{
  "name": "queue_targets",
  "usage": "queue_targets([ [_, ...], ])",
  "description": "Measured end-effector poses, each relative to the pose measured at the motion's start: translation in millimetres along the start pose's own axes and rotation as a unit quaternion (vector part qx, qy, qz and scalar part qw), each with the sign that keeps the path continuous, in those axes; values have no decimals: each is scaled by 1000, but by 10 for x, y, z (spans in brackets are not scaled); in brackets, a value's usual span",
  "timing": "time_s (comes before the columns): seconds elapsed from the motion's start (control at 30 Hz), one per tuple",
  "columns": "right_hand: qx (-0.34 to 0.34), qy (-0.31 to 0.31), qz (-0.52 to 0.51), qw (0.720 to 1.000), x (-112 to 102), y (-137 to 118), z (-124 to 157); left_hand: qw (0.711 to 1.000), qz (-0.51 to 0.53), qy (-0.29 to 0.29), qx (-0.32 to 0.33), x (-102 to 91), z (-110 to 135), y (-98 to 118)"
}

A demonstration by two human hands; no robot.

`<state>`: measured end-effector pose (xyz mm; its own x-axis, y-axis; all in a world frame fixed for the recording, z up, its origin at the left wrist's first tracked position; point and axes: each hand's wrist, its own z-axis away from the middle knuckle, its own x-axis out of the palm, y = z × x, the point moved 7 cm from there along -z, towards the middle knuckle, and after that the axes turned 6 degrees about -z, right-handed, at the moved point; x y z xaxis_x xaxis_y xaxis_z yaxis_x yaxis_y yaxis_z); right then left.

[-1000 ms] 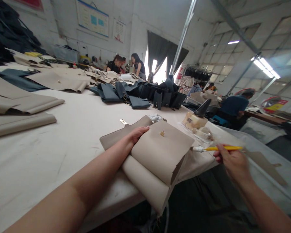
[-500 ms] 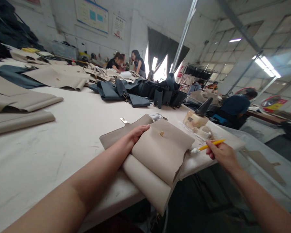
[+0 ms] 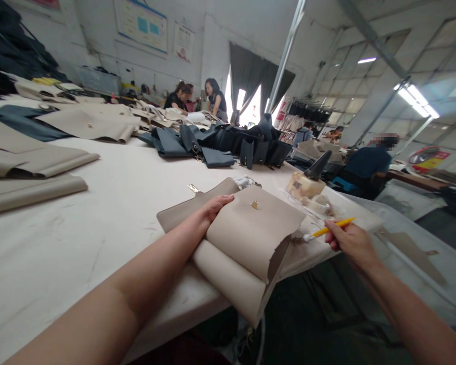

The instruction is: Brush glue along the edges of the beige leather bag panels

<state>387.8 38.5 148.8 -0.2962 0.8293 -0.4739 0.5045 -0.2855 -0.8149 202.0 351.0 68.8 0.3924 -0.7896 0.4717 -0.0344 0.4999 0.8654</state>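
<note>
A beige bag (image 3: 251, 228) with a small gold clasp lies at the table's front edge. Its lower part hangs over the edge, and the open side on the right has a rough rim. My left hand (image 3: 217, 207) grips the bag at its left side, beside a flap with a metal tab (image 3: 193, 188); part of the fingers is hidden. In my closed right hand (image 3: 345, 238) is a yellow, thin-handled brush-like tool (image 3: 329, 229). Its whitish tip points left, just short of the bag's open side, over a stained patch of table.
A stained yellowish block (image 3: 304, 186) with a dark wedge-shaped thing (image 3: 317, 165) stands right of the bag. Dark blue bags (image 3: 213, 144) are heaped behind. Beige pieces (image 3: 34, 157) lie at left on the white table (image 3: 117, 228). Several people work farther off.
The tool's tip has drawn slightly right, away from the bag's rough rim. That open side now gapes wider, and the hanging lower corner is slightly higher. My left hand stays in place.
</note>
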Motion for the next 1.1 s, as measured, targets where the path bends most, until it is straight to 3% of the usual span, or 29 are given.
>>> queue_targets([
  [0.17, -8, 60, -2, 998, -41, 10, -23, 1000, 8, -4, 11, -7, -14, -7],
  [0.47, -2, 65, 4, 998, 2, 85, -34, 1000, 8, -17, 1, -18, -30, -29],
  [0.77, 13, -11, 1, 1000, 61, 5, 127, 1000, 9, -26, 6, -55, -90, -47],
  [1.1, 38, -49, -17, 998, 135, -235, 451, 999, 16, -27, 9, -32, -76, -25],
])
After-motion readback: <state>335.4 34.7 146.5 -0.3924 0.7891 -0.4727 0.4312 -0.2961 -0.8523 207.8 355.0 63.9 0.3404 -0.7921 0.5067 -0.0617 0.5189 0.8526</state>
